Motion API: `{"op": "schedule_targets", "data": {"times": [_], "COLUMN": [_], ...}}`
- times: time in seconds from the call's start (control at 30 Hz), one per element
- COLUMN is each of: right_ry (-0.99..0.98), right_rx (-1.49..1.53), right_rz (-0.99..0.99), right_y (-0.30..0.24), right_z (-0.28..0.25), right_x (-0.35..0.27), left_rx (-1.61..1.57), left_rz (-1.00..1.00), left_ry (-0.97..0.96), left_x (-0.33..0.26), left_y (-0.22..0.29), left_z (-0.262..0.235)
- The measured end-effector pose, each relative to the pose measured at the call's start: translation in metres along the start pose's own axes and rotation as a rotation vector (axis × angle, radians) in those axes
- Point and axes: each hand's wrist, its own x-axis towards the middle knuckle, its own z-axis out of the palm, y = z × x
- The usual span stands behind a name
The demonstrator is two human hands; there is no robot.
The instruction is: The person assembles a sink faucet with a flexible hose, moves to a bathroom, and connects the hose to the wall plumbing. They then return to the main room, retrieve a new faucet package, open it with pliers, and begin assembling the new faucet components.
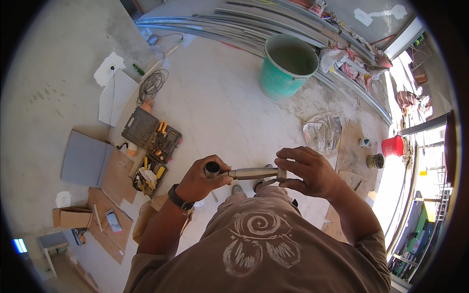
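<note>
Dusty pale concrete floor (215,97) spreads beneath a standing person in a brown printed shirt, seen from above in a room under construction. Both hands meet at waist height over the floor, gripping a short metal tube fitting (249,173) held level between them. The left hand (200,180), with a dark watch at the wrist, is wrapped tight around the fitting's open round end, forearm rising from the lower edge of the view. The right hand (308,171) curls over the other end, fingers arched and closed on a small metal piece there, elbow bent out to the side. Near the left arm an open tool case (151,133) lies on the floor with yellow-handled tools inside, beside flattened cardboard sheets (110,215) and a grey panel (85,158). A coiled cable (152,83) rests beyond the case. Further off, a green bucket (286,63) stands just beside a bundle of long metal rails (234,24) lying along the far side. To the right, crumpled newspaper (322,132), a small red bucket (393,145) and a tin (375,161) sit near a bright glazed opening (415,185)
</note>
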Motion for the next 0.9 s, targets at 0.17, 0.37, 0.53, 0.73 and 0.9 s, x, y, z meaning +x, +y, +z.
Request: {"op": "schedule_targets", "data": {"times": [0.17, 0.37, 0.53, 0.73, 0.9], "right_ry": [-0.126, -0.134, -0.315, -0.505, -0.567], "right_rx": [0.887, 0.748, 0.611, 0.661, 0.642], "right_rz": [0.844, 0.567, 0.349, 0.253, 0.339], "right_y": [0.077, 0.187, 0.262, 0.334, 0.403], "right_z": [-0.005, -0.055, -0.119, -0.129, -0.113], "right_x": [0.058, 0.165, 0.267, 0.401, 0.53], "left_rx": [0.135, -0.138, -1.095, -1.217, -0.653], "left_rz": [0.187, 0.006, -0.111, -0.191, 0.07], "left_ry": [0.128, 0.231, 0.133, 0.386, 0.137], "left_x": [0.078, 0.189, 0.27, 0.373, 0.462], "left_y": [0.014, 0.052, 0.05, 0.024, 0.029], "left_z": [-0.029, -0.059, -0.09, -0.137, -0.262]}}
